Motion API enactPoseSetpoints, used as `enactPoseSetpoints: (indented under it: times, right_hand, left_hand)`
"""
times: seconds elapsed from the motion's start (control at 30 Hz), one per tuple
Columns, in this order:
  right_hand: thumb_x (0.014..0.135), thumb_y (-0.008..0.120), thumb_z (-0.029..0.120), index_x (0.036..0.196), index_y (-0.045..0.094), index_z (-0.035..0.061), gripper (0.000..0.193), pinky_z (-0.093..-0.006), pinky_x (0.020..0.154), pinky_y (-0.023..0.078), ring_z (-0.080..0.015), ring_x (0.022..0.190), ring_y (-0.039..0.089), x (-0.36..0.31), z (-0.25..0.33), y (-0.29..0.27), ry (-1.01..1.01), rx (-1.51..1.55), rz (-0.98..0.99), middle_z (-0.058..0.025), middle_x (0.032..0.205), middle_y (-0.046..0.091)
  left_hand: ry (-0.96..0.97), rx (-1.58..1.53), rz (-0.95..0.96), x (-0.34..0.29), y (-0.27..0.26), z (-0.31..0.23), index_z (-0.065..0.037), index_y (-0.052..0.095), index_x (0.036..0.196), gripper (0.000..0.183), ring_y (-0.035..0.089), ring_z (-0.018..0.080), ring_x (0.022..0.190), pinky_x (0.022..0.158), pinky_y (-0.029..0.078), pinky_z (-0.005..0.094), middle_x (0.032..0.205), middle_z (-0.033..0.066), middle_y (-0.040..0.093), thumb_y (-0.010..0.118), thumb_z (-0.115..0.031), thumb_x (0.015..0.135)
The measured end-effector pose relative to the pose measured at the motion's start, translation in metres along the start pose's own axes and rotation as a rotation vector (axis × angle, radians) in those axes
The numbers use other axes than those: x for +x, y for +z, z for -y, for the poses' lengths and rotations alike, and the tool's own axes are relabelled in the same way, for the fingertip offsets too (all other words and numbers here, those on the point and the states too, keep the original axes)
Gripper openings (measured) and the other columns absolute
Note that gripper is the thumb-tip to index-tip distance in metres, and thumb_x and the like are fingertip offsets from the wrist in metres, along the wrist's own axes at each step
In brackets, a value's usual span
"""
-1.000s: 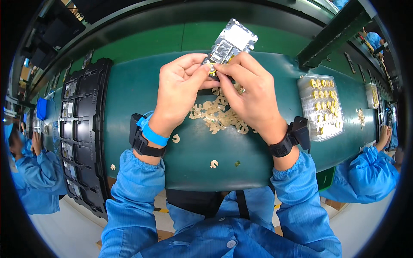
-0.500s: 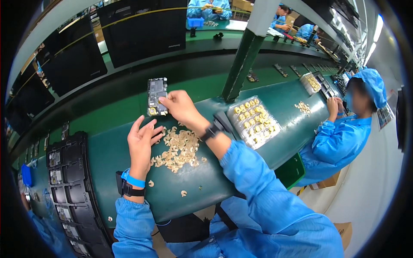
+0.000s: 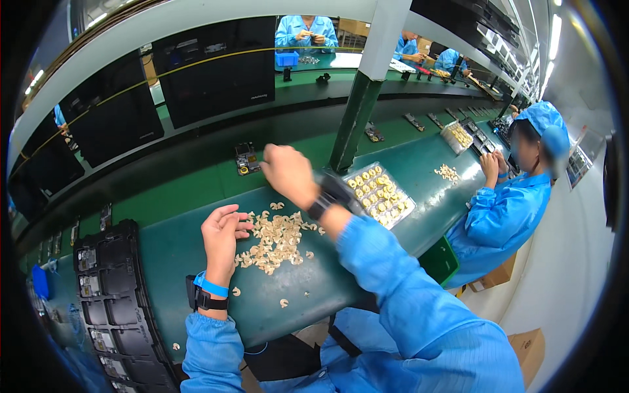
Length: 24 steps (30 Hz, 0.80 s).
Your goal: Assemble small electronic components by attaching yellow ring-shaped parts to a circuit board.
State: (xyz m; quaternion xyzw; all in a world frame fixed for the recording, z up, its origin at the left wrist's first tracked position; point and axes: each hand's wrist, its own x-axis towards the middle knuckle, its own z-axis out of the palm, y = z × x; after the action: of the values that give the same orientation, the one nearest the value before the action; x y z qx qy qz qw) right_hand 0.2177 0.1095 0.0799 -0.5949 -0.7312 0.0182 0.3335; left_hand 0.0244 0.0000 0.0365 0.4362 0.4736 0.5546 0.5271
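A phone mainboard assembly [image 3: 246,159] with a round gold part at its lower end lies on the green belt. My right hand [image 3: 288,175] is just right of it, apart from it and smeared by motion; its fingertips are unclear. My left hand [image 3: 221,236] hovers at the left edge of a pile of small cream C-shaped pieces [image 3: 278,239], its fingers loosely bent and apart, with nothing visible in them. Right of my right forearm lies a clear tray [image 3: 382,196] of round yellow parts.
A black compartment tray [image 3: 108,295] holding some boards stands at the left. More boards [image 3: 374,133] lie along the belt. A green post [image 3: 354,124] rises behind the clear tray. At the right a co-worker in blue [image 3: 508,209] works beside a green bin [image 3: 440,262].
My right hand has let go of the mainboard assembly, which now lies on the belt, and has drawn away to the right. My left hand has moved slightly down, away from the board.
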Motion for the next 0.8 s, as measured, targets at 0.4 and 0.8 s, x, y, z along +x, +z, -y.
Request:
enactPoseSetpoints:
  times: [0.4,0.8]
  right_hand:
    - [0.091,0.07,0.01,0.095,0.074,0.0014,0.01,-0.046,0.089,0.056,-0.0356,0.101,0.065,-0.108,-0.163,-0.117,-0.147,-0.144,0.047,-0.0146,0.097,0.067]
    - [0.103,0.062,0.009,0.1,0.064,-0.0035,0.013,-0.0471,0.078,0.052,-0.0421,0.089,0.064,-0.104,-0.033,-0.085,-0.282,0.484,0.118,-0.021,0.093,0.065]
  left_hand:
    - [-0.001,0.074,0.023,-0.001,-0.001,0.005,0.006,0.065,0.121,0.023,0.074,0.0175,0.079,0.066,0.058,0.026,0.099,0.0129,0.074,0.06,-0.009,0.105]
    - [0.132,0.105,0.324,-0.015,0.018,-0.001,0.006,0.07,0.115,0.02,0.077,0.0203,0.083,0.068,0.058,0.0287,0.099,0.0162,0.078,0.067,-0.011,0.105]
